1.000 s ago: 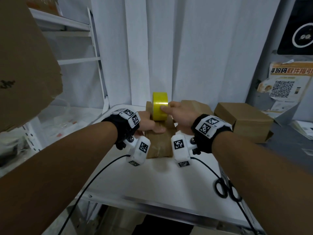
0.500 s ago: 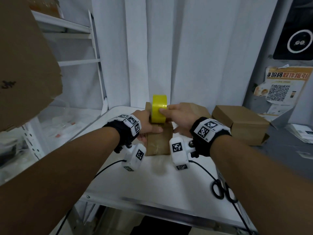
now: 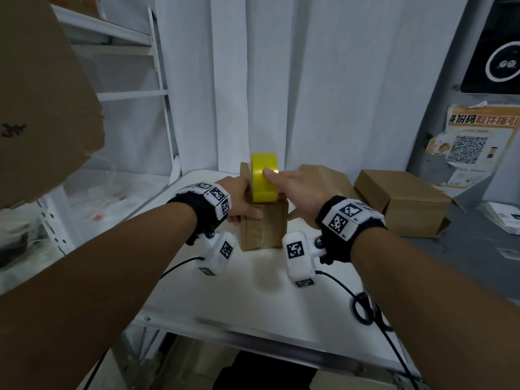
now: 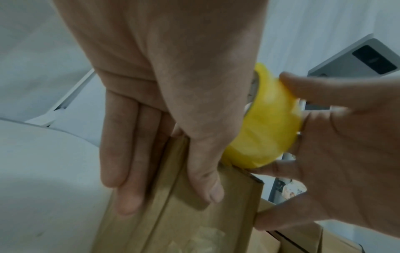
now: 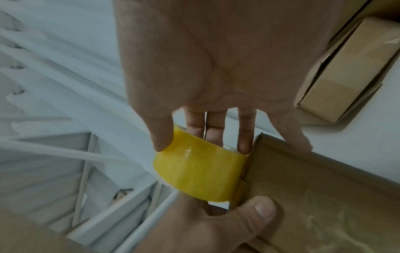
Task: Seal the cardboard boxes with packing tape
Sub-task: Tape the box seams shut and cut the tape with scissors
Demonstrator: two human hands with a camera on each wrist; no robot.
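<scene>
A narrow cardboard box (image 3: pixel 264 230) stands on edge on the white table (image 3: pixel 253 299). My left hand (image 3: pixel 239 197) grips it near the top, with the fingers (image 4: pixel 129 154) flat along its left side and the thumb on the front face. A yellow tape roll (image 3: pixel 264 177) rests upright on the box's top edge. My right hand (image 3: pixel 298 187) holds the roll, its thumb on the yellow band and its fingers behind it. In the right wrist view the roll (image 5: pixel 199 171) meets the box (image 5: pixel 314 188) at its corner. The box's far end is hidden.
Two more cardboard boxes (image 3: pixel 402 204) (image 3: pixel 326 175) lie to the right. Black scissors (image 3: pixel 365 308) lie near the table's right front edge. White shelving (image 3: pixel 157 94) stands at the left, a big cardboard sheet (image 3: pixel 42 94) hangs near my head, and a white curtain hangs behind.
Both hands keep their hold. The roll stays on the box's top edge, and the right thumb sits a little higher on the band.
</scene>
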